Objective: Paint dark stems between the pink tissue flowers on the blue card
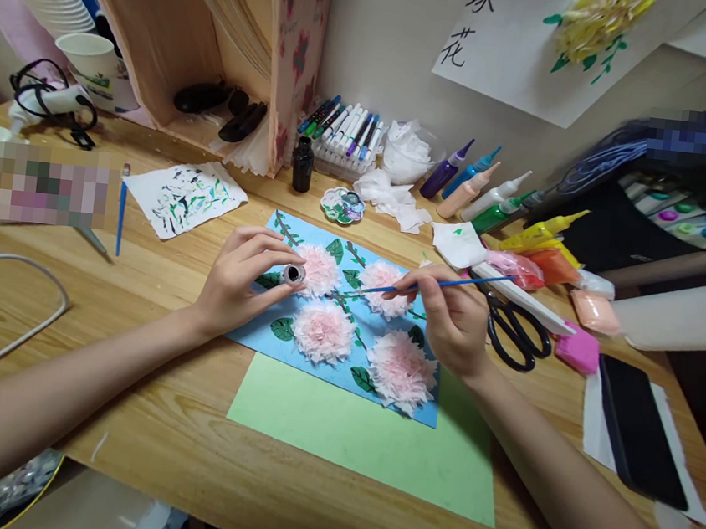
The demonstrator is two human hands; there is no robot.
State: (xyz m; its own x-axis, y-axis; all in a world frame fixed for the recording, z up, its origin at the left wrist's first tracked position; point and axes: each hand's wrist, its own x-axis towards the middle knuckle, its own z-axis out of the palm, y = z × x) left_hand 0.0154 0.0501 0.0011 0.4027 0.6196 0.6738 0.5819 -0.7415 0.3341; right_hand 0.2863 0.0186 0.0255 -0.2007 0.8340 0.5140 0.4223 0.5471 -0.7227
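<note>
My left hand [239,276] pinches a small bottle cap [293,274] with dark paint inside, above the left side of a blue sheet [329,371]. Between the fingers of my right hand [453,317] is a thin blue paintbrush [468,283]. Its tip reaches the painted green stem in the middle of the sheet. Pink and white tissue-paper flowers [323,332] stand out from the blue sheet, with green leaves and dark stems painted around them. Beneath it, a light green sheet [364,451] shows along the front.
Behind the sheet stand a dark ink bottle [302,165], a paint palette [342,205], a box of markers [344,141] and several paint bottles [475,191]. On the right lie black scissors [518,331] and a phone [642,429]. A paint-stained tissue [187,198] and another brush [121,215] are at left.
</note>
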